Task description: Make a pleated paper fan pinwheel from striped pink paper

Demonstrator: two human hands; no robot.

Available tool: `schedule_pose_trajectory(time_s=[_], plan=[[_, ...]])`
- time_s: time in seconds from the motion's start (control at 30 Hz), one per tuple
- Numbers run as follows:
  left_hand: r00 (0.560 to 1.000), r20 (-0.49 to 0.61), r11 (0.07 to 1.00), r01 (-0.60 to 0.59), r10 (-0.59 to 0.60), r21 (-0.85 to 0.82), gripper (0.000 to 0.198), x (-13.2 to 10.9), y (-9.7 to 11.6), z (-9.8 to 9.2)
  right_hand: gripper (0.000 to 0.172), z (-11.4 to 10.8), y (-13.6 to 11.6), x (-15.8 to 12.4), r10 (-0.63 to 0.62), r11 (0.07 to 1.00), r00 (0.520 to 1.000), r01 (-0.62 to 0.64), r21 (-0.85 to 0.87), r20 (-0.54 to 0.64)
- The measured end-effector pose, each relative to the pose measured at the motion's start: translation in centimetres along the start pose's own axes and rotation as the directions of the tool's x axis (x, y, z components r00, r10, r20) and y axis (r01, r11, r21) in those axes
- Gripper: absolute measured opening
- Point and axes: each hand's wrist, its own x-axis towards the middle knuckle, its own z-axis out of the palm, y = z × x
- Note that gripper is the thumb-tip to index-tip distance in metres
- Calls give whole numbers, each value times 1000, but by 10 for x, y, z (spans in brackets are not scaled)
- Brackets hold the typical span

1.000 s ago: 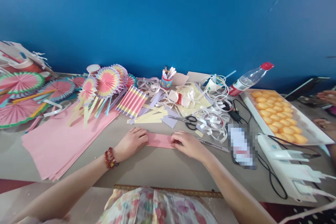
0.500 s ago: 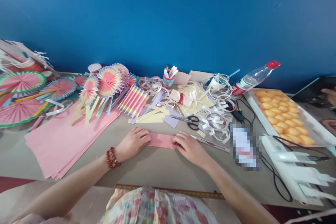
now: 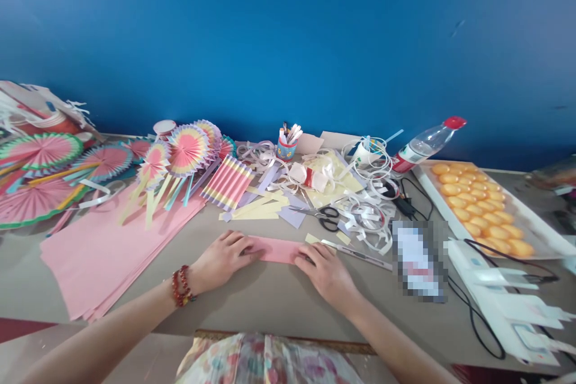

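Pink paper strip (image 3: 279, 251), nearside of the scissors (image 3: 321, 216), looks steadier now the left hand (image 3: 221, 263) has stuck its thumb out, it and the right hand (image 3: 327, 275) pinching opposite ends, fingers nearly closed.

- Double-strand bracelet of round, dark red beads (image 3: 182, 285) on the left wrist (image 3: 192, 282)
- Pale cream cloth garment (image 3: 265, 361) printed with round red, teal and purple blotches

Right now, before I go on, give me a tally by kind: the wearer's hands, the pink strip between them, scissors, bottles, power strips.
Hands (left hand, right hand): 2
Pink strip: 1
Scissors: 1
Bottle: 1
Power strip: 1
Total: 6
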Motion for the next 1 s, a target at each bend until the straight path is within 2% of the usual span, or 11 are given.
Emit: schedule_pose_trajectory(time_s=[0.1, 0.27, 0.37, 0.43, 0.5, 0.57, 0.63, 0.7, 0.73, 0.83, 1.0], plan=[[1000, -5, 1000, 11, -11, -8, 55, -11, 2, -1, 33, -2, -4, -5, -10, 1000, 1000, 10, -6, 18], [997, -53, 997, 58, -61, -46, 44, -19, 1, -4, 23, 2, -6, -3, 49, 999, 999, -49, 4, 2], [985, -117, 983, 105, -123, -151, 36, -22, -1, -5, 26, 5, -2, -1, -11, 1000, 1000, 11, 19, -15], [952, -200, 942, 167, -231, -290, 35, -24, 2, -6, 28, 5, 1, -1, -35, 998, 999, 37, 51, -40], [874, -286, 846, 223, -394, -484, 31, -25, 13, -10, 26, 3, 3, 0, -8, 991, 997, 17, 133, -72], [785, -286, 685, 227, -550, -693, 25, -25, 29, -14, 24, -1, 2, 1, 52, 963, 991, -18, 270, -121], [788, -91, 445, 244, -609, -862, 26, -21, 46, -16, 22, -4, -2, 2, 126, 911, 975, -39, 411, -185], [824, 118, 227, 286, -554, -931, 29, -14, 61, -17, 21, -4, -10, 3, 197, 859, 950, -49, 510, -241], [845, 153, 170, 274, -512, -947, 35, -9, 66, -16, 21, -4, -16, 4, 221, 839, 941, -50, 541, -256], [880, 105, 178, 209, -464, -962, 49, 10, 75, -12, 28, -4, -35, 7, 196, 828, 951, -29, 560, -240], [813, 18, 307, 240, -582, -921, 27, 37, 71, -14, 25, -8, -55, 14, 82, 915, 977, 4, 402, -197]])
